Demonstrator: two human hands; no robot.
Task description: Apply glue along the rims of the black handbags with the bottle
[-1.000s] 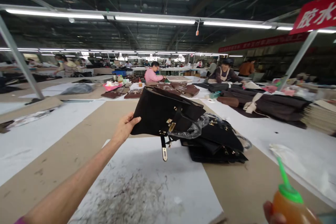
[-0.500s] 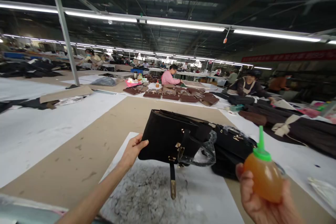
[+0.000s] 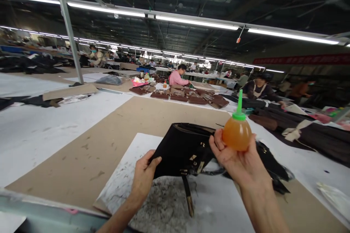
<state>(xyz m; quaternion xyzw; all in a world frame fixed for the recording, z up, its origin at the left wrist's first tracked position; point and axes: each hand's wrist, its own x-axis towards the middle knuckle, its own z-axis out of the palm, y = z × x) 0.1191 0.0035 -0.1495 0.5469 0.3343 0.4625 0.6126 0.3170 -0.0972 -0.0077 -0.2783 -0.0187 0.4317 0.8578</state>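
Note:
My left hand (image 3: 146, 169) grips the lower left edge of a black handbag (image 3: 180, 149), thumb on its front. The bag is tilted, with gold hardware on its face and a strap with a metal tip (image 3: 188, 198) dangling below. In my right hand (image 3: 235, 156) rests a round squeeze bottle (image 3: 237, 133) of amber liquid, its green nozzle pointing up. That hand is in front of the bag's right side and hides part of it. Another black bag (image 3: 269, 156) lies behind my right wrist. Under the held bag is a smudged white sheet (image 3: 169, 207).
Brown bags (image 3: 186, 94) lie in rows across the table, near a person in pink (image 3: 177, 76). Dark fabric stacks (image 3: 306, 131) lie at the right, beside another person (image 3: 258, 87). A metal post (image 3: 68, 29) rises at the left.
My right hand has moved left and up with the bottle, now in front of the bag. The held bag has shifted slightly right and down, its strap swinging with it.

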